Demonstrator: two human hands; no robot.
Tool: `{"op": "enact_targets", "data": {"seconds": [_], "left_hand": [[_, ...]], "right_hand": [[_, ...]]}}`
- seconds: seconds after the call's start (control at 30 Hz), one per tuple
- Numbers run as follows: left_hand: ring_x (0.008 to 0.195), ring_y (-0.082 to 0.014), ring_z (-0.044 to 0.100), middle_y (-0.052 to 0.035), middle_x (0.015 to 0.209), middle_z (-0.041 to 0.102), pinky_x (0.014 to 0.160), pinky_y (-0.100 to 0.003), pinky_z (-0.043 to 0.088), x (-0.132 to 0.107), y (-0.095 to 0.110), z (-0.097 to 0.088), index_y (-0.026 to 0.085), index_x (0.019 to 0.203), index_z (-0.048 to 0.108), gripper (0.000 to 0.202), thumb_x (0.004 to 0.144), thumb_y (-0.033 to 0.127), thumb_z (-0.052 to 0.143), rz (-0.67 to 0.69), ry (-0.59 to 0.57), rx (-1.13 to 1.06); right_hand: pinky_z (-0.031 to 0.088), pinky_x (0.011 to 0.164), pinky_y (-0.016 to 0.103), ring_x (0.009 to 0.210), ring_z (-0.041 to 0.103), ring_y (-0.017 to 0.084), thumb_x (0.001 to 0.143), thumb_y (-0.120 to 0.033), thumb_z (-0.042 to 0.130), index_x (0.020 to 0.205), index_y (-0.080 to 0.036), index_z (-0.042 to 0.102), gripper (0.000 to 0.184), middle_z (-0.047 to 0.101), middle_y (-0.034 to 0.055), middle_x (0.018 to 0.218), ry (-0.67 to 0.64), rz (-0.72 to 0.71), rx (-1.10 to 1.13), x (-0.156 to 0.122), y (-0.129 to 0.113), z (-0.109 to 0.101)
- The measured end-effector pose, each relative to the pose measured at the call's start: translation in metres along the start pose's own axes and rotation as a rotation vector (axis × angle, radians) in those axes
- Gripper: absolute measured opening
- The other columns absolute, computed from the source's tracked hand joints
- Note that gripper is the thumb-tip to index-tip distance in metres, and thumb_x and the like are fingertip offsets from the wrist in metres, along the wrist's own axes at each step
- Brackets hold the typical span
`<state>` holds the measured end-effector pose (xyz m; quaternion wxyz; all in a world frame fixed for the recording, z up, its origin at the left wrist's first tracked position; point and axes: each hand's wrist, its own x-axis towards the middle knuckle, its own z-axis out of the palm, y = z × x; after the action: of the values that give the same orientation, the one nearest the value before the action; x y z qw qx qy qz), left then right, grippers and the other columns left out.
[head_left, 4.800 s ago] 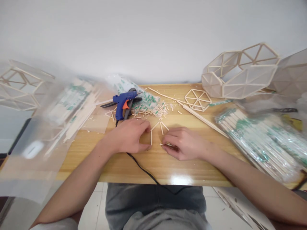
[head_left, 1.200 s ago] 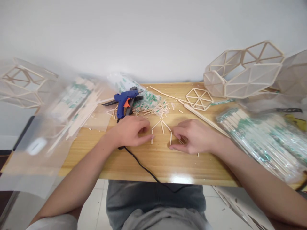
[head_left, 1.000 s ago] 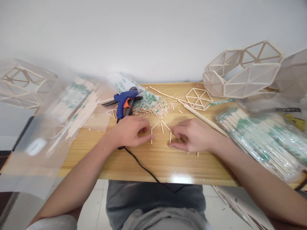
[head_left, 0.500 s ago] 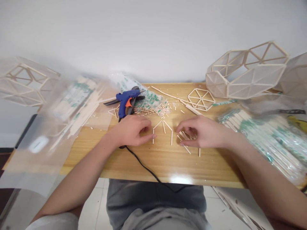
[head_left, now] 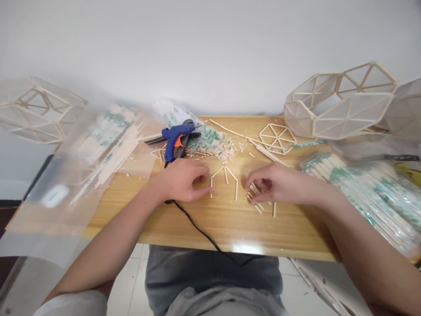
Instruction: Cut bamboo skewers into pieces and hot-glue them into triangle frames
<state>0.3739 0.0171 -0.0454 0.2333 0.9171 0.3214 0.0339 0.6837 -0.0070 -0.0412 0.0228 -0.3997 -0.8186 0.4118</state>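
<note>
Short wooden sticks (head_left: 237,190) lie on the table in a partial outline, with one stick (head_left: 226,176) pointing inward from its top. My left hand (head_left: 186,180) rests at the left side of this outline, fingers curled but apart, its thumb tip at the left stick (head_left: 211,181). To the right, my right hand (head_left: 271,183) hovers over a small pile of cut sticks (head_left: 258,206), thumb and fingers parted around some of them. The palm hides part of that pile. Neither hand visibly grips a stick.
A blue glue gun (head_left: 174,138) lies behind my left hand, its black cord (head_left: 197,226) running to the front edge. Stick scraps (head_left: 210,152), a finished hexagon frame (head_left: 277,139), bagged sticks (head_left: 358,193), papered frames (head_left: 342,101) and translucent sheets (head_left: 82,197) surround the work area.
My right hand has shifted slightly right over the pile, away from the outline. My left hand stays by the left stick. The whole view has moved a little.
</note>
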Motion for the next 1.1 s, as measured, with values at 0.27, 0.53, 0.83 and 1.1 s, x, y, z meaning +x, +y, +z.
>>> {"op": "enact_targets", "data": {"seconds": [0.27,0.53,0.83,1.1], "left_hand": [[0.07,-0.0162,0.056,-0.0015,0.077,0.064,0.066,-0.03,0.037,0.0,0.0,-0.001,0.019,0.078,0.06,0.03,0.091,0.046,0.064,0.006,-0.008,-0.013],[0.068,-0.0159,0.056,-0.0008,0.075,0.064,0.064,-0.03,0.035,0.001,-0.002,0.003,0.019,0.076,0.058,0.027,0.092,0.041,0.063,-0.015,0.006,-0.003],[0.07,-0.0164,0.057,-0.001,0.075,0.065,0.065,-0.03,0.034,0.003,-0.003,0.004,0.019,0.076,0.056,0.028,0.095,0.039,0.059,-0.026,0.022,0.018],[0.07,-0.0164,0.057,-0.0017,0.076,0.064,0.065,-0.03,0.033,0.003,-0.003,0.004,0.019,0.075,0.054,0.032,0.098,0.042,0.057,-0.015,0.028,0.045]], "right_hand": [[0.036,0.055,0.024,0.056,0.05,0.011,0.079,-0.024,0.082,0.106,-0.027,0.078,0.028,0.052,-0.0072,0.064,-0.078,0.04,0.02,-0.006,0.001,-0.006],[0.036,0.056,0.025,0.056,0.05,0.011,0.081,-0.02,0.078,0.103,-0.025,0.076,0.023,0.051,-0.0078,0.063,-0.081,-0.005,0.05,-0.005,-0.004,0.0],[0.046,0.074,0.028,0.08,0.064,0.016,0.088,-0.014,0.069,0.084,-0.021,0.073,0.009,0.068,0.0018,0.088,0.028,-0.185,-0.004,-0.005,-0.012,0.005],[0.04,0.066,0.026,0.068,0.061,0.014,0.082,-0.022,0.082,0.077,-0.02,0.071,0.013,0.071,-0.0004,0.078,0.04,-0.01,-0.121,-0.005,-0.009,0.001]]}}
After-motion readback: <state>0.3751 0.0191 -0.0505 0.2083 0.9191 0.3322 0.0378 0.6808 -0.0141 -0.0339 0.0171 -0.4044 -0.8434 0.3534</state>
